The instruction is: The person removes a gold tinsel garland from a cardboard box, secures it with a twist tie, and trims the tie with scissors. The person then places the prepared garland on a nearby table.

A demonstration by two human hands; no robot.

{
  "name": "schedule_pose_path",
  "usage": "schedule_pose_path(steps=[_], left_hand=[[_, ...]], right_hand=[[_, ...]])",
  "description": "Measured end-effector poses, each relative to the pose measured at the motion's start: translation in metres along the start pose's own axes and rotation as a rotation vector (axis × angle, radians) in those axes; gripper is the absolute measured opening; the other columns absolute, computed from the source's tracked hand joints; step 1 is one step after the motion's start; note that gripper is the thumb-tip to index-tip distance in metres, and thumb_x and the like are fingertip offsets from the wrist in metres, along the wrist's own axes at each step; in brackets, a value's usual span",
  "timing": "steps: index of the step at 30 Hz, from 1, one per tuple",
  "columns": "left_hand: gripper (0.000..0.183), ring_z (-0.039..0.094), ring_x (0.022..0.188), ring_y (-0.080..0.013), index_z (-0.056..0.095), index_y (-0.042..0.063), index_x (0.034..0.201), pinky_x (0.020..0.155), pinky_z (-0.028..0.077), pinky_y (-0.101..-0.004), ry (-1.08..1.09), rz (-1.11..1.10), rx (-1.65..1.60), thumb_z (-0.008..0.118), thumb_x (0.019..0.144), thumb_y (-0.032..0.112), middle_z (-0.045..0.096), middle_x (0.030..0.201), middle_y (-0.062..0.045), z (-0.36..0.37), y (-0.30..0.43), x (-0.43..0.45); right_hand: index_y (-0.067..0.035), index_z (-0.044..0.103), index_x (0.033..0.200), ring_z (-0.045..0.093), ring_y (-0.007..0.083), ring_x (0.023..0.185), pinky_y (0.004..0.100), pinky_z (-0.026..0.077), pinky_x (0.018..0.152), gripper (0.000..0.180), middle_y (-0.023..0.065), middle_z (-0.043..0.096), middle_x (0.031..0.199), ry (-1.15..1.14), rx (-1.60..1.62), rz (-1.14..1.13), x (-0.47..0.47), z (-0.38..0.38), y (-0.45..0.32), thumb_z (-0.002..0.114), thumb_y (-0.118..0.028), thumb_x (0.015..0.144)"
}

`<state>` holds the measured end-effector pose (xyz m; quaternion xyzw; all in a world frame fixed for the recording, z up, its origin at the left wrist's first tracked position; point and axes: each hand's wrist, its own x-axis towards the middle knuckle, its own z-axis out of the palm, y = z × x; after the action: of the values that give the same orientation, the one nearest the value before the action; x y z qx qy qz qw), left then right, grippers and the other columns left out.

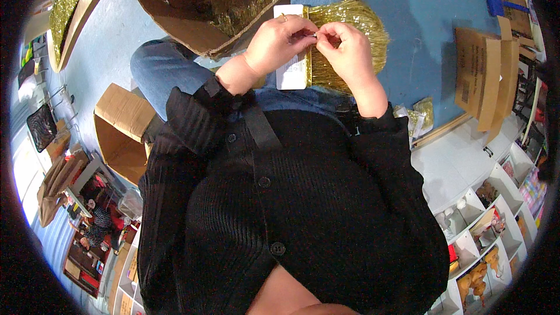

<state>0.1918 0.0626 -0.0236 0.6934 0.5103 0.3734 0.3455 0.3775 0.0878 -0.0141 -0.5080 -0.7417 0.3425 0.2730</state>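
On my lap lies a gold tinsel fringe [367, 30], its bound edge running beside a white printed card [291, 79]. My left hand [280, 39], a ring on one finger, is over the card and pinches a tiny pale piece [314, 34] between thumb and fingertips. From the other side, the fingertips of my right hand [348, 50] close on the same piece, above the fringe. Its exact kind is too small to tell. Both hands partly cover the card and the bound edge.
A cardboard box [183, 30] holding gold tinsel stands just beyond my left hand. Another open box [120, 127] is at my left. Packaged tinsel [422, 113] lies on the floor to the right, near cartons [477, 74] and white cubby shelves [472, 210]. A person [98, 225] is far left.
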Motion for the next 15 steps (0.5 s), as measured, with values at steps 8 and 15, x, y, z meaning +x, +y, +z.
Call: schedule_pose_path(steps=[8, 15], left_hand=[[0.012, 0.067, 0.074, -0.0253, 0.069, 0.008, 0.088, 0.066, 0.055, -0.0334, 0.076, 0.075, 0.082, 0.074, 0.078, 0.009, 0.067, 0.085, -0.009, 0.006, -0.002, 0.000], [0.012, 0.066, 0.074, -0.0206, 0.068, 0.006, 0.088, 0.065, 0.053, -0.0294, 0.066, 0.002, -0.030, 0.075, 0.078, 0.005, 0.067, 0.086, -0.007, 0.005, 0.000, 0.001]], right_hand=[[-0.010, 0.066, 0.082, 0.066, 0.0247, 0.064, 0.0377, 0.053, 0.060, 0.012, 0.0074, 0.068, 0.079, -0.025, -0.066, 0.035, 0.001, -0.004, -0.007, 0.074, -0.016, 0.075], [-0.011, 0.065, 0.080, 0.066, 0.0232, 0.064, 0.0368, 0.052, 0.059, 0.011, 0.0053, 0.067, 0.076, -0.025, -0.075, 0.062, 0.003, -0.014, -0.003, 0.073, -0.015, 0.073]])
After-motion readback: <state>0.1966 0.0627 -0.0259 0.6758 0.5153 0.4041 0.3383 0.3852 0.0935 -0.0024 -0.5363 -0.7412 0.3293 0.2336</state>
